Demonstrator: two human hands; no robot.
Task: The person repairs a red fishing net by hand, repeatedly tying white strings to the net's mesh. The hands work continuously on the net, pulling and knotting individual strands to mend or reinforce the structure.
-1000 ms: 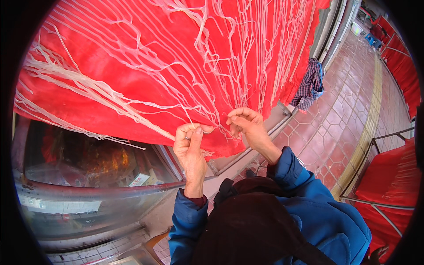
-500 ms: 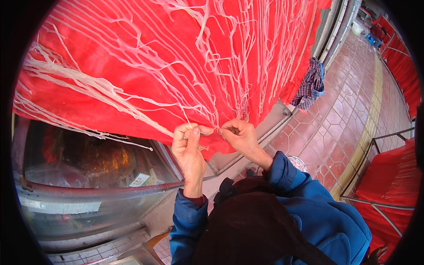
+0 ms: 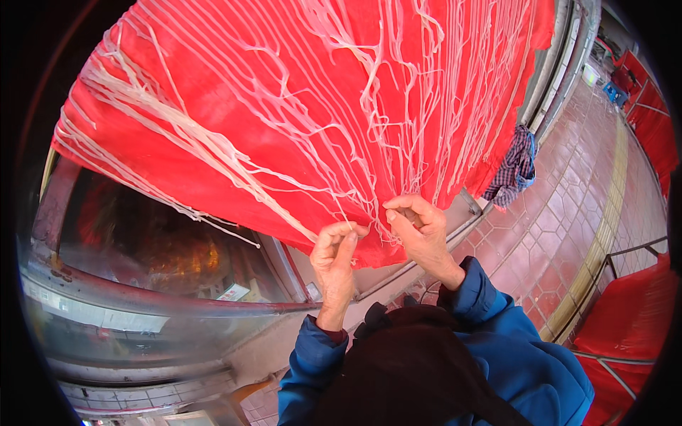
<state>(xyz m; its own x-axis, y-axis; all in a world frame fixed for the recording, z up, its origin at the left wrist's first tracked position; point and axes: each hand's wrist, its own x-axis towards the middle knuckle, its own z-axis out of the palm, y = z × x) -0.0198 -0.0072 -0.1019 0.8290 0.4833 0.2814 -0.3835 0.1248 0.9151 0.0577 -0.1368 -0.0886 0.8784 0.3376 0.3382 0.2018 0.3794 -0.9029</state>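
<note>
A red cloth (image 3: 234,153) spreads out beyond my hands, covered with long, thin, pale strands (image 3: 341,142) that run together toward its near edge. Close to that edge, my left hand (image 3: 335,270) is closed, its thumb and fingers pinching the end of one pale strand. Just to its right, my right hand (image 3: 425,234) has thumb and forefinger brought together among the gathered strands. Whatever lies between those right fingertips is too small to make out. A small gap separates the two hands, and loose strand ends hang between them.
A glass-sided case (image 3: 142,241) stands under the cloth at the left. A dark checked cloth (image 3: 511,167) hangs by the cloth's right edge. Red-tiled paving (image 3: 547,206) runs along the right, with red cloth on metal frames (image 3: 625,312) beyond it.
The whole view has shifted, so the cloth and hands appear farther right and lower. My hands, fingertips nearly touching before, are now farther apart, the right one a little farther up the cloth.
</note>
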